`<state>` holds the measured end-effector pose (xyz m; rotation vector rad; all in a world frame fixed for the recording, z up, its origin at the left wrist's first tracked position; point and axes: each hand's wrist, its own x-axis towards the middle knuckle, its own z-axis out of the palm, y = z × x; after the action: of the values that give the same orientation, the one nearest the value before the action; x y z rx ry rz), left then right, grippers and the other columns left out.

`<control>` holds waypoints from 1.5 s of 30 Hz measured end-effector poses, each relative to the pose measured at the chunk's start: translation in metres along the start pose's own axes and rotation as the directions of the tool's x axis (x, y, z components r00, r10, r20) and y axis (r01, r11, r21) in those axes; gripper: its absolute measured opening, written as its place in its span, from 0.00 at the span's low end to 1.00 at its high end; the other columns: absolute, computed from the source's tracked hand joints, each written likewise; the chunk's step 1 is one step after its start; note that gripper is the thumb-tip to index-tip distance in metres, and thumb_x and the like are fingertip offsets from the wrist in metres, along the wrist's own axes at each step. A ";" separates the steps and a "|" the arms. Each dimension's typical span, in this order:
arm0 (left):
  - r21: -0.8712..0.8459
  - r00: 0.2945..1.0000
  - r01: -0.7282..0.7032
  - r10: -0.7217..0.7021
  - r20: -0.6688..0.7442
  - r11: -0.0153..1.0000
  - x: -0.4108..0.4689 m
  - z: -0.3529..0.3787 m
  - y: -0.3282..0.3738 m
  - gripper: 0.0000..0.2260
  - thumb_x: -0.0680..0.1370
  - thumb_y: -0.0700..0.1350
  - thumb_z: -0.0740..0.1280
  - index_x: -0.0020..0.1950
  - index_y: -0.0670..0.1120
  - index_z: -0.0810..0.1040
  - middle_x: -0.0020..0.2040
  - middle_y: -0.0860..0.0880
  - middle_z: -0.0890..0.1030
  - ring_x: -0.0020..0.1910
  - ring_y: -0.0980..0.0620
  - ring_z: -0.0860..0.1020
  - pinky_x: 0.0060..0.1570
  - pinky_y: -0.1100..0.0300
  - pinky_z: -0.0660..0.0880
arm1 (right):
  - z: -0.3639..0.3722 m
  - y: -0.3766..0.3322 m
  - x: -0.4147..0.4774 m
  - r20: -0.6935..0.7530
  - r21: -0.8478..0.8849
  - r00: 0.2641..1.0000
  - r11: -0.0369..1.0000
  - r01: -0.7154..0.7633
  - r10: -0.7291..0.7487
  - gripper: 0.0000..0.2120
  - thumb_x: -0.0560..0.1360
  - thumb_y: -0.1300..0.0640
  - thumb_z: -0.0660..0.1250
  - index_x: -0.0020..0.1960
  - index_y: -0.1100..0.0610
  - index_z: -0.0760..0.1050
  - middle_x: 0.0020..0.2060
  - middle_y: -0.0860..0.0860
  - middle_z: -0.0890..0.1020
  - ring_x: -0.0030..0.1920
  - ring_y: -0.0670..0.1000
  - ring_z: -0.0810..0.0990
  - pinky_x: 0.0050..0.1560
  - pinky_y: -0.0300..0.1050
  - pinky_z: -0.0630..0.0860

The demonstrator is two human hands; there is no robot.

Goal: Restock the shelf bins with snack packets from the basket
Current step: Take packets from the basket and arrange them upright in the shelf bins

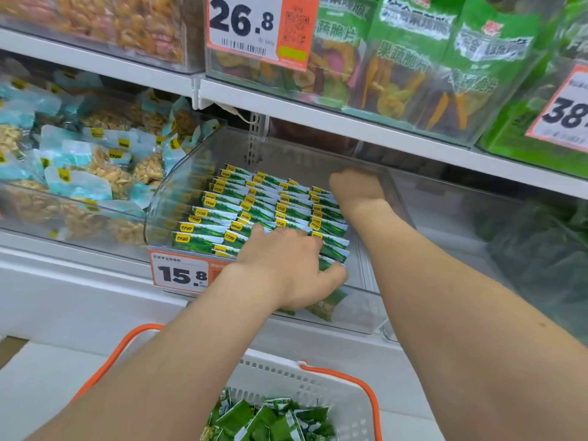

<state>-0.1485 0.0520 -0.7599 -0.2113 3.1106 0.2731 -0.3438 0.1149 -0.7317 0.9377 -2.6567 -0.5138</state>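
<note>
1. At the far left, pale blue packets (79, 173) are heaped in a bin whose side lies just beside the curved left wall of the clear bin (362, 310).
2. Green packets (254, 202) are stood in tight rows across the left and middle of the clear bin. A price tag (179, 273) is fixed to its front edge at the left.
3. The left hand (286, 265) is laid over the front rows. Its fingers are curled over the packet tops and its thumb is pressed against their front face, so a bunch is gripped just behind the front wall.
4. The right hand (356, 189) is reached to the back right of the rows, under the upper shelf edge (318, 119). It is blurred and its fingers are hidden, so its grip cannot be told.
5. A bare strip of bin floor is left between the rows and the right wall.
6. Below the shelf front, loose packets (273, 421) are heaped in the white basket (346, 405).
</note>
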 end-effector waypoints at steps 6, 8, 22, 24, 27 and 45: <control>0.023 0.998 0.044 -0.045 0.043 0.999 -0.001 -0.004 0.000 0.35 0.74 0.70 0.46 0.69 0.55 0.77 0.70 0.48 0.76 0.70 0.42 0.72 0.71 0.31 0.57 | 0.002 0.009 -0.001 0.110 0.213 0.992 0.973 -0.085 0.063 0.19 0.76 0.74 0.63 0.67 0.64 0.73 0.61 0.62 0.79 0.61 0.63 0.79 0.51 0.51 0.74; 0.015 0.998 0.049 -0.050 0.046 0.999 -0.001 -0.004 -0.001 0.35 0.73 0.70 0.45 0.69 0.55 0.77 0.69 0.47 0.77 0.69 0.42 0.72 0.71 0.32 0.57 | -0.004 0.008 -0.003 0.054 0.251 0.987 0.955 -0.157 0.149 0.19 0.77 0.75 0.62 0.67 0.66 0.73 0.61 0.63 0.79 0.61 0.63 0.80 0.53 0.52 0.76; -0.189 0.920 0.126 -0.186 -0.345 0.974 -0.041 -0.026 -0.013 0.09 0.79 0.48 0.64 0.57 0.47 0.78 0.55 0.43 0.78 0.59 0.37 0.76 0.56 0.44 0.75 | -0.064 -0.066 -0.125 -0.242 0.728 0.947 0.684 0.033 0.212 0.12 0.73 0.60 0.62 0.53 0.51 0.80 0.47 0.55 0.84 0.47 0.60 0.78 0.42 0.51 0.73; -0.244 0.902 0.121 -0.209 -0.377 0.962 -0.056 -0.029 -0.017 0.08 0.77 0.46 0.69 0.55 0.49 0.78 0.53 0.44 0.77 0.57 0.38 0.75 0.55 0.45 0.75 | -0.068 -0.073 -0.149 -0.261 0.772 0.941 0.632 0.069 0.216 0.10 0.74 0.58 0.62 0.51 0.51 0.79 0.43 0.54 0.84 0.43 0.59 0.76 0.40 0.50 0.70; -0.291 0.902 0.167 -0.265 -0.341 0.942 -0.082 -0.033 -0.022 0.03 0.76 0.49 0.69 0.45 0.51 0.77 0.43 0.49 0.79 0.48 0.42 0.78 0.45 0.52 0.75 | -0.058 -0.081 -0.181 -0.324 0.809 0.919 0.569 0.146 0.225 0.11 0.72 0.55 0.58 0.46 0.52 0.79 0.36 0.53 0.83 0.41 0.60 0.80 0.38 0.51 0.75; 0.428 0.711 -0.035 -0.278 0.646 0.903 -0.157 0.062 -0.075 0.14 0.83 0.38 0.60 0.39 0.47 0.66 0.41 0.50 0.70 0.47 0.46 0.72 0.55 0.53 0.75 | 0.073 -0.248 -0.242 0.401 0.447 0.645 0.753 0.483 -0.651 0.11 0.79 0.66 0.60 0.59 0.59 0.74 0.50 0.54 0.77 0.46 0.57 0.79 0.41 0.50 0.75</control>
<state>0.0172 0.0110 -0.8305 -0.2382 2.2971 -0.2648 -0.0532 0.1084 -0.9348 2.0598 -2.9216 -0.5725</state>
